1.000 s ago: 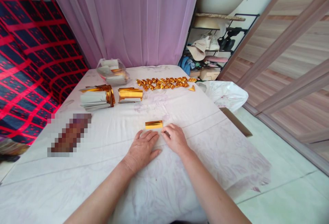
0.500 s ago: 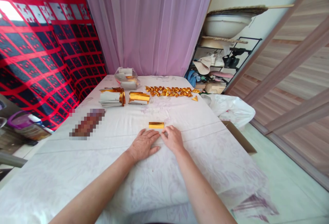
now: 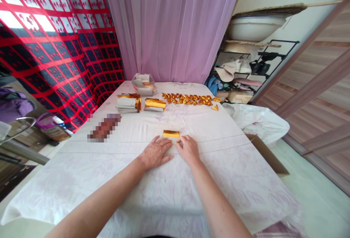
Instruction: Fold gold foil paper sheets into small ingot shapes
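A folded gold foil paper [image 3: 171, 133] lies on the bench [image 3: 218, 157], just beyond both hands. The left hand [image 3: 155, 153] rests flat and spread; the right hand [image 3: 188, 149] seems loosely curled, holding nothing. Slick foil could skid away or crease crookedly under uneven fingertip pressure.

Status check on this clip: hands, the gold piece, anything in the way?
Left hand flat on the cloth, holding nothing. Right hand beside it, fingers curled, grip unclear. Folded gold foil just beyond the fingertips. Nothing between hands and foil.
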`<state>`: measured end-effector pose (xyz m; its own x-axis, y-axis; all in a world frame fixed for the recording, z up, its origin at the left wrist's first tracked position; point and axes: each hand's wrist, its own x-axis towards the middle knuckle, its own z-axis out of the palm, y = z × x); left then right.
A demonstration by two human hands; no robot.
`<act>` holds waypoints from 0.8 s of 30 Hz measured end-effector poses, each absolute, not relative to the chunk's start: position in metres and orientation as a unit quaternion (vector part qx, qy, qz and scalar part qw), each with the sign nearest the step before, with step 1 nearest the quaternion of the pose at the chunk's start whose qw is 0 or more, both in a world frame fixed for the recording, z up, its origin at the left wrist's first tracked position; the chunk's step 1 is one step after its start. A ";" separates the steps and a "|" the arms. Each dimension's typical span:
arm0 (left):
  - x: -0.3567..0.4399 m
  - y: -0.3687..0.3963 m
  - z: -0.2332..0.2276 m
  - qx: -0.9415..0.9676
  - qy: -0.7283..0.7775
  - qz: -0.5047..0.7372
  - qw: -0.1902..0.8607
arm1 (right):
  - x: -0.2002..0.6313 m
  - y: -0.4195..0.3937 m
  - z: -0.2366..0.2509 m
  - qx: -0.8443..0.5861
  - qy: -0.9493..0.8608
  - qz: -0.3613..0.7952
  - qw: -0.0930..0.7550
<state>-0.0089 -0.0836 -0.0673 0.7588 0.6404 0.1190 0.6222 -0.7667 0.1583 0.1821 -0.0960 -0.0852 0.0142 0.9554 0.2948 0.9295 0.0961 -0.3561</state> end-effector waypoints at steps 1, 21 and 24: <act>-0.011 -0.083 -0.067 0.936 0.337 0.083 0.054 | 0.183 -0.096 -0.086 -0.671 -0.702 0.028 0.237; -0.047 -0.082 -0.077 0.932 0.347 0.098 0.027 | 0.183 -0.099 -0.084 -0.672 -0.696 0.067 0.244; -0.048 -0.083 -0.078 0.933 0.344 0.107 0.004 | 0.185 -0.100 -0.085 -0.666 -0.700 0.072 0.247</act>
